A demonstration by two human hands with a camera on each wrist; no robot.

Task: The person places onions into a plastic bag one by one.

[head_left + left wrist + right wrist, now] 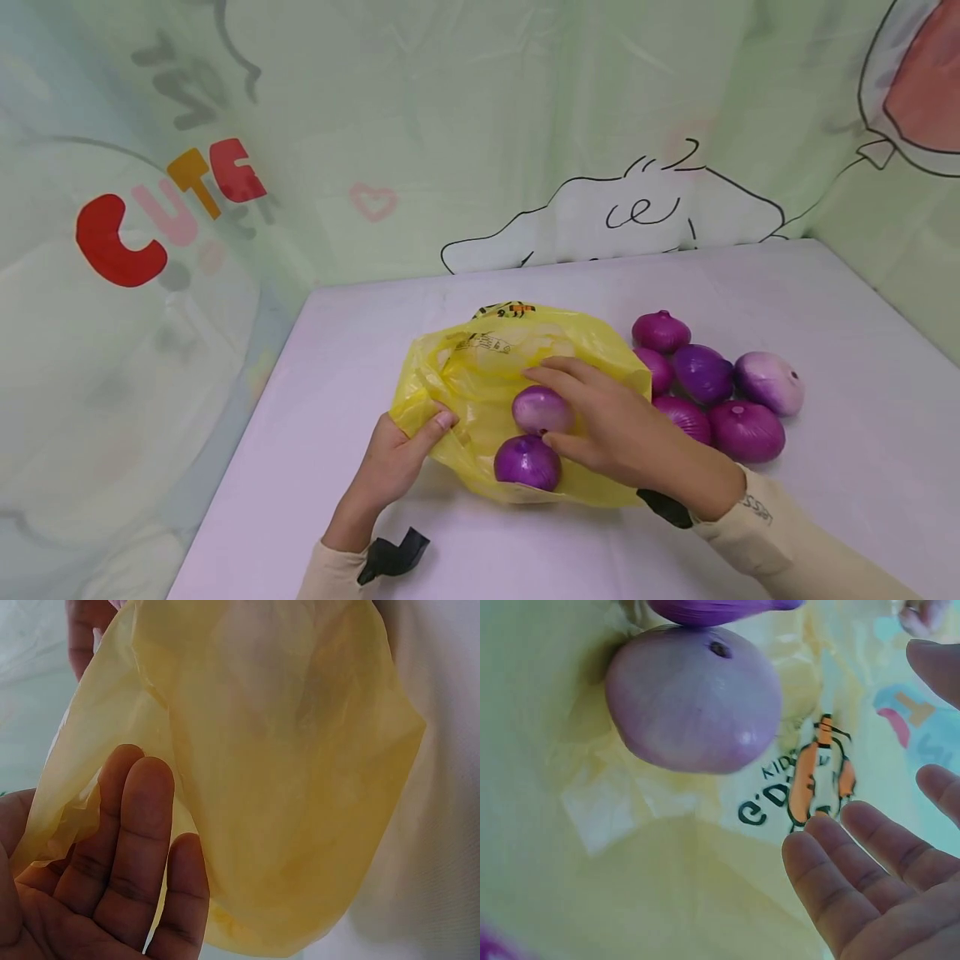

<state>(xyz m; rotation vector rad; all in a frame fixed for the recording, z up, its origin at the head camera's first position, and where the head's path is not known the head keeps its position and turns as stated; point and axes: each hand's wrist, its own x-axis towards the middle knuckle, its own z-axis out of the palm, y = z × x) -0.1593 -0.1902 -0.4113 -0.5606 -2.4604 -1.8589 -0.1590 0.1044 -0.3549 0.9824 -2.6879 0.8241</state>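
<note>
A yellow plastic bag (420,362) lies on the table with its mouth spread toward me. My left hand (393,458) pinches the bag's left edge between thumb and fingers; in the left wrist view, the other fingers (146,840) extend along the film. Inside the bag are a pale purple onion (540,408) and a darker purple onion (527,463), which touch in the right wrist view. My right hand (615,417) reaches over the bag mouth beside them. Its fingers (817,881) are extended and spread, with a gap between them and the pale onion (694,705).
Right of the bag sits a cluster of several more purple onions (702,374), including a whitish one (768,383) at its right side. The bag partly covers the nearest ones. A white tabletop (300,400) lies beneath, with a printed curtain (480,125) behind and at the sides.
</note>
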